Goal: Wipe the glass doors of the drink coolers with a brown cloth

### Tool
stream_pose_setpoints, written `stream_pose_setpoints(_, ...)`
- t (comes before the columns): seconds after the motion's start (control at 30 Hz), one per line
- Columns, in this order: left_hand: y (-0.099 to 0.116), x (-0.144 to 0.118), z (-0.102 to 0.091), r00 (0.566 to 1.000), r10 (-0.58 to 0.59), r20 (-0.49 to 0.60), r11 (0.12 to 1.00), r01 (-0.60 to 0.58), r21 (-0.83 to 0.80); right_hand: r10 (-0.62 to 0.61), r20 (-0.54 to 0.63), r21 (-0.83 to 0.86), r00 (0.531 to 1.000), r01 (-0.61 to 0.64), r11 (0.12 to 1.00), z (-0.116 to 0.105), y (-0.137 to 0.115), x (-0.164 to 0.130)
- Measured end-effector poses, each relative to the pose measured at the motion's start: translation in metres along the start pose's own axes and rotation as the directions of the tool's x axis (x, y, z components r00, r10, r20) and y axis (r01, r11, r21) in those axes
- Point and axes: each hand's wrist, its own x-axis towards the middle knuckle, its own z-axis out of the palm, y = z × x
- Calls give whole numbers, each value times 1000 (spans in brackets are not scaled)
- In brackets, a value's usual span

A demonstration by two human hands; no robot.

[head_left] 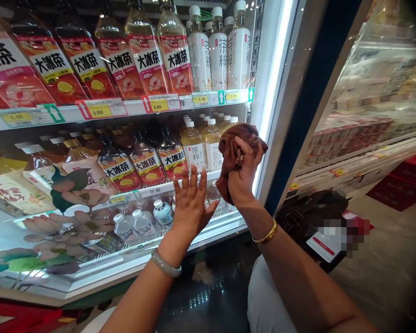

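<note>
A crumpled brown cloth is bunched in my right hand, pressed up near the right side of a drinks cooler's glass door. A gold bangle circles that wrist. Lower and to the left, my left hand is spread with its fingers apart, holding nothing. Its palm faces the glass; whether it touches I cannot tell. On the left wrist sits a pale stone-like bangle. Behind the hands, bottles of pale yellow tea and dark iced tea stand on the middle shelf.
Large tea bottles line the upper shelf above price tags. Lotus flower decals cover the lower left glass. A dark frame borders the cooler on the right. Beyond it, a black bag lies near red boxes.
</note>
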Motion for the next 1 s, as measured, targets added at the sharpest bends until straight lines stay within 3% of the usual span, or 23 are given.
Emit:
stream_pose_setpoints(0.07,5,-4,8,1000,8,7,1000,-8,9,16,2,22,1000,-16,1000,3,-13,-1)
stream_pose_setpoints(0.17,6,-8,14,997,1,-75,1000,0,17,16,75,20,997,-17,1000,8,-30,-8)
stream_pose_setpoints(0.3,-10,-2,-2,974,-28,-226,1000,30,3,-35,164,66,986,25,998,11,-37,-22)
stream_pose_setpoints(0.37,-22,5,-15,954,-69,-292,998,70,-7,-131,222,75,966,117,990,10,-36,-27)
stream_pose_setpoints(0.47,-38,17,-30,919,-93,-383,994,105,12,-312,358,22,880,326,945,9,-37,-38)
stream_pose_setpoints(0.6,-52,23,-35,871,-73,-486,995,97,23,-353,425,-93,833,428,899,14,-35,-59)
stream_pose_setpoints(0.67,-54,19,-36,887,-89,-453,996,92,-15,-370,405,-162,836,464,871,16,-26,-63)
stream_pose_setpoints(0.73,-52,16,-38,908,-101,-407,995,83,-61,-401,377,-209,835,498,842,16,-15,-53)
stream_pose_setpoints(0.83,-50,27,-43,927,-43,-372,999,39,-19,-447,329,-223,832,529,819,23,-10,-9)
stream_pose_setpoints(0.93,-52,69,-54,938,44,-345,988,9,151,-403,203,-220,892,443,869,47,-30,50)
stream_pose_setpoints(1.0,-56,106,-67,928,86,-361,973,0,231,-399,147,-187,905,421,887,65,-49,80)
